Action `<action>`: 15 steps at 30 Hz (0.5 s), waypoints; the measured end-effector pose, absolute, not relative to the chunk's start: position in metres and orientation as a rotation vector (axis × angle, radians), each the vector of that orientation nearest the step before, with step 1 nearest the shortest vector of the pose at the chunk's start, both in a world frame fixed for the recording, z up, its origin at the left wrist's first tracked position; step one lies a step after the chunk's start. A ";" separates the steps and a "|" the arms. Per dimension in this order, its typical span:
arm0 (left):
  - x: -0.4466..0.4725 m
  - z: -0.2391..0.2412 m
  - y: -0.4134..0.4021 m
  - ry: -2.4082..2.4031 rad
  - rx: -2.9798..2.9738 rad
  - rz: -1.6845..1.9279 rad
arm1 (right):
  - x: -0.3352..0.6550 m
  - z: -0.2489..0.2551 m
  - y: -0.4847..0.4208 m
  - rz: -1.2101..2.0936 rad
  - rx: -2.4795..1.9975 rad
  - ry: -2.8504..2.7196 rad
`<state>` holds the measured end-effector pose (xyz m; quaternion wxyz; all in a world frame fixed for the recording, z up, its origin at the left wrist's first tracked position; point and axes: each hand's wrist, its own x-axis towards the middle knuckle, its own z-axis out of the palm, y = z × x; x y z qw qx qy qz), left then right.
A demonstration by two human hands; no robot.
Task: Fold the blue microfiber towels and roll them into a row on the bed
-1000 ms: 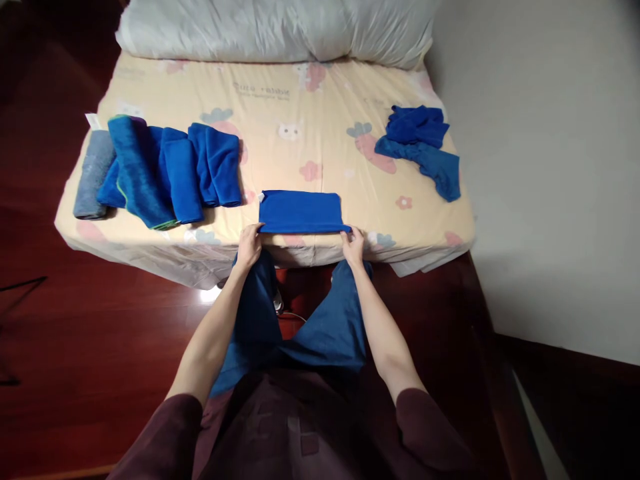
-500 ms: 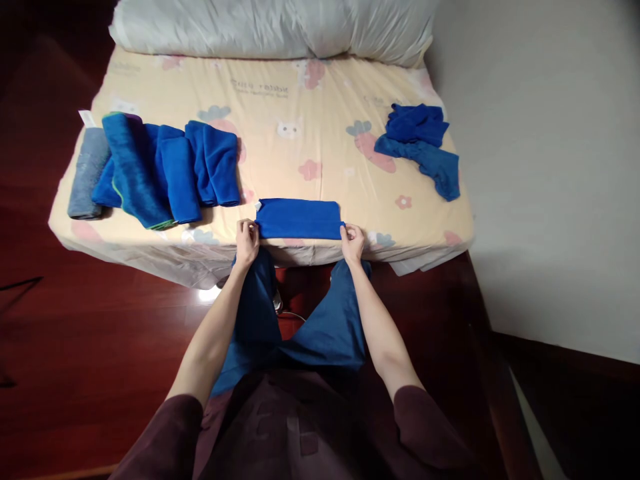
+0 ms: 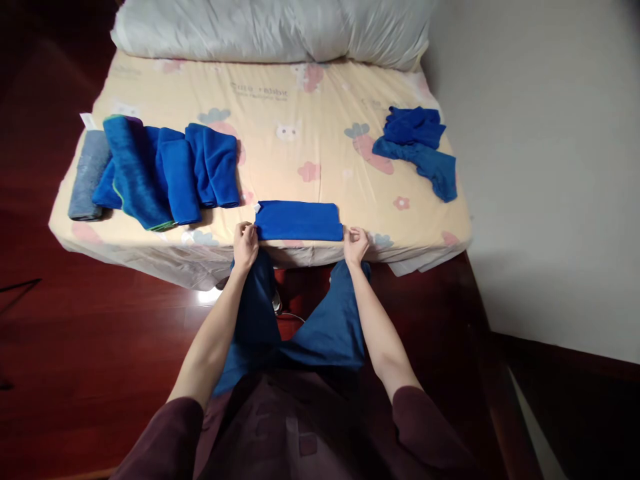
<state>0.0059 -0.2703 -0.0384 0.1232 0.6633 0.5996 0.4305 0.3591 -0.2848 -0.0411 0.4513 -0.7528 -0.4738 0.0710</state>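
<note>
A folded blue towel (image 3: 299, 221) lies flat along the front edge of the bed, a small white tag at its far left corner. My left hand (image 3: 245, 245) is at its near left corner, fingers closed on the edge. Just off the near right corner is my right hand (image 3: 356, 245), its fingers loosely curled and a little apart, with no cloth visible in them.
Several folded or rolled blue towels (image 3: 179, 177) and a grey-blue one (image 3: 89, 177) lie on the left of the patterned bed sheet (image 3: 287, 157). Crumpled blue cloths (image 3: 415, 127) lie at the right. A pale quilt (image 3: 270, 30) spans the back; a wall (image 3: 540, 167) stands at right.
My right hand has come off the towel's near right corner and shifted slightly right. My left hand has stayed at the left corner. The view has tilted very slightly.
</note>
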 end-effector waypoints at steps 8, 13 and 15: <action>0.003 -0.023 -0.278 1.483 2.287 0.875 | 0.355 -0.017 -0.303 0.164 -1.604 -1.784; 0.005 -0.034 -0.265 1.476 2.241 0.834 | 0.351 -0.018 -0.300 0.307 -1.623 -1.924; 0.005 -0.037 -0.261 1.481 2.212 0.856 | 0.353 -0.022 -0.294 0.353 -1.629 -1.875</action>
